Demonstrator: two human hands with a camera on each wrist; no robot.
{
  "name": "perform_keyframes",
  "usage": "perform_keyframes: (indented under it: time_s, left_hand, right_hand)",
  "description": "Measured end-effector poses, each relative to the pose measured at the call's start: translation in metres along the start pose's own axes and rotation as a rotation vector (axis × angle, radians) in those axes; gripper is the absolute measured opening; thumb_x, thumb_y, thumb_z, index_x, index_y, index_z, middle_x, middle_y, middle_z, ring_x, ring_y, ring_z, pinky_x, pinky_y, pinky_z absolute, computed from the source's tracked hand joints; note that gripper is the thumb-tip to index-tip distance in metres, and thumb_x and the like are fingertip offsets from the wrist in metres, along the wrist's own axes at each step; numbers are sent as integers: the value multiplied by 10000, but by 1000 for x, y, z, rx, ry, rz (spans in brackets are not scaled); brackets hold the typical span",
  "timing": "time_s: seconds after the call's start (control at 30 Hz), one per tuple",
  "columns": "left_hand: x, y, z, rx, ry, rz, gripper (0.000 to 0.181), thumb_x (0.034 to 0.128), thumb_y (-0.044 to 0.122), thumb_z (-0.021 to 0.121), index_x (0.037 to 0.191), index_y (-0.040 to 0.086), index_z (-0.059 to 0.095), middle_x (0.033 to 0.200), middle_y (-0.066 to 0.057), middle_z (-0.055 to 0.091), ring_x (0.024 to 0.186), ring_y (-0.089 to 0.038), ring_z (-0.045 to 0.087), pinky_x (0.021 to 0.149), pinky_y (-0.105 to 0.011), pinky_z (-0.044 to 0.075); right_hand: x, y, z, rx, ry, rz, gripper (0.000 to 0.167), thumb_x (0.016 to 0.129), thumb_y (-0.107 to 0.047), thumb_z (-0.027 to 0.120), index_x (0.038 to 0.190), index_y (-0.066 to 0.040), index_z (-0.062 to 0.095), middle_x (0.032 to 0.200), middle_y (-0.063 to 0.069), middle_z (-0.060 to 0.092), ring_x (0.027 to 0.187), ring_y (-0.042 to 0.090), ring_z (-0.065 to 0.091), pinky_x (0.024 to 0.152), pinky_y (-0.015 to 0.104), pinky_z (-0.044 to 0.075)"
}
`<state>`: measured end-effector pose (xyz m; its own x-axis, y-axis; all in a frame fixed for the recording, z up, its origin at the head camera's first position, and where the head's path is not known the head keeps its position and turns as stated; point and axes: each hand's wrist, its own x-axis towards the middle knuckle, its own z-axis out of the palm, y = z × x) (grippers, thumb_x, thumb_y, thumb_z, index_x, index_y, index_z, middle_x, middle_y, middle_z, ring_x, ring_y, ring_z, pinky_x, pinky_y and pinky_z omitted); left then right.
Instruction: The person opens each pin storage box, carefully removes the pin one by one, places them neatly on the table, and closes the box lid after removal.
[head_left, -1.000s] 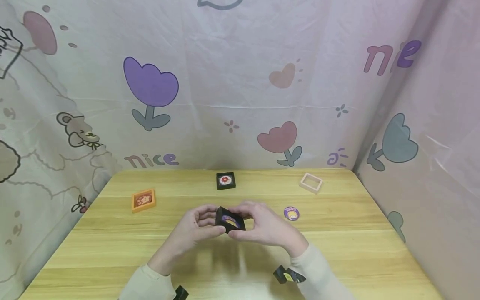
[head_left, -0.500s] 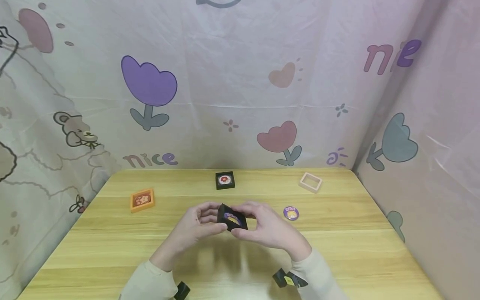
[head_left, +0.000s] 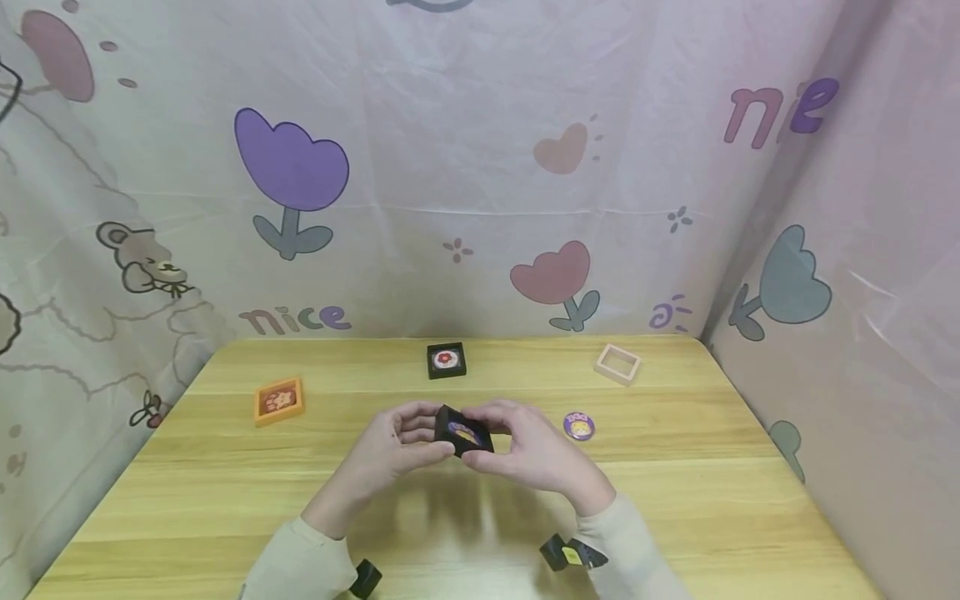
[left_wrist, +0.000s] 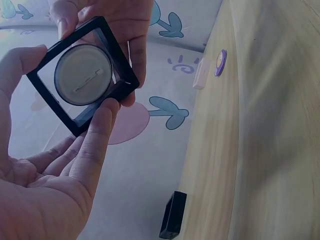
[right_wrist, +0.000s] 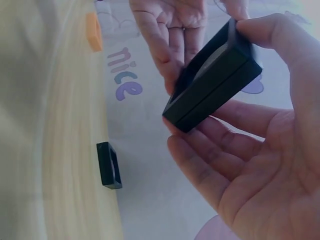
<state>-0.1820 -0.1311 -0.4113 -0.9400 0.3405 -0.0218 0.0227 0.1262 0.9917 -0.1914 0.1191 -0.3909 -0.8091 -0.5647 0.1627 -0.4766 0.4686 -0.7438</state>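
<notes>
Here, printed cloth backs table and held frame.

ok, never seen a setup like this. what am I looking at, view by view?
No machine here: just a person's bare left hand and right hand above a wooden table. The wide picture is shot from the person's head, the other two from the left and right wrists. Both hands hold a black frame with a round badge inside. On the table lie an orange frame, a second black frame, a pale frame and a loose purple badge.
</notes>
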Motion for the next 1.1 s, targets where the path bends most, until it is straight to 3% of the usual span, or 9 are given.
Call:
perform_keyframes:
  time_s: [0.47, 0.53, 0.6, 0.67, 0.7, 0.77, 0.87, 0.93, 1.1]
  left_hand:
    - [8, -5, 6, 59, 53, -10, 590, 898, 159, 850, 1372, -95, 605, 1251, -229, 723, 1049, -208, 747, 886, -221, 634]
    - [9, -5, 7, 76, 78, -24, 585, 895, 175, 855, 1368, -74, 618, 1242, -213, 731, 1058, -219, 746, 889, -224, 631]
    - [11, -6, 6, 97, 98, -39, 576, 896, 197, 859, 1362, -53, 631, 1232, -189, 742, 1070, -225, 747, 902, -236, 626]
    - [12, -7, 6, 113, 119, -56, 559, 894, 222, 866, 1345, -28, 651, 1211, -167, 756, 1072, -233, 750, 915, -257, 625]
    - [13, -8, 6, 121, 130, -64, 555, 893, 237, 870, 1338, -20, 658, 1198, -157, 763, 1069, -232, 752, 916, -268, 625]
    - [15, -10, 6, 142, 144, -72, 550, 896, 257, 869, 1329, -16, 667, 1188, -151, 770, 1069, -234, 757, 922, -289, 628]
    - [17, -11, 6, 160, 173, -93, 567, 892, 281, 877, 1330, -15, 673, 1176, -142, 774, 1069, -230, 757, 920, -306, 628]
    - [18, -11, 5, 179, 187, -105, 581, 893, 304, 878, 1335, -15, 676, 1179, -132, 776, 1078, -226, 753, 925, -321, 629]
    - [19, -11, 3, 236, 211, -121, 564, 893, 372, 878, 1299, 20, 709, 1183, -97, 782, 1103, -224, 735, 948, -380, 624]
  right_hand:
    - [7, 9, 9, -39, -1, -17, 503, 931, -231, 704, 1404, -61, 700, 1356, 91, 756, 1280, 265, 716, 1094, 449, 599]
    - [8, 9, 10, -59, 1, -18, 535, 936, -241, 680, 1436, -52, 675, 1385, 104, 740, 1273, 247, 718, 1026, 417, 632]
    - [8, 10, 11, -92, -4, -26, 578, 947, -247, 653, 1483, -34, 628, 1410, 125, 720, 1201, 182, 735, 850, 323, 656]
    - [9, 11, 13, -121, -12, -34, 622, 959, -244, 634, 1532, -10, 566, 1424, 149, 704, 953, 100, 743, 646, 233, 581]
    - [9, 12, 14, -148, -16, -42, 636, 967, -242, 623, 1553, -9, 538, 1360, 145, 745, 813, 50, 685, 573, 198, 506]
    - [10, 13, 15, -195, -24, -64, 655, 981, -222, 607, 1587, -5, 488, 1065, 99, 805, 605, 4, 482, 489, 177, 368]
    - [11, 12, 18, -253, -27, -103, 668, 997, -181, 579, 1621, 2, 426, 701, -59, 556, 505, -22, 302, 472, 150, 308]
    - [12, 13, 20, -279, -21, -128, 672, 1004, -155, 565, 1635, 3, 398, 647, -109, 395, 500, -42, 293, 462, 134, 290]
    - [12, 16, 25, -296, 7, -167, 663, 992, -107, 571, 1625, 7, 413, 661, -120, 377, 503, -47, 294, 432, 120, 267]
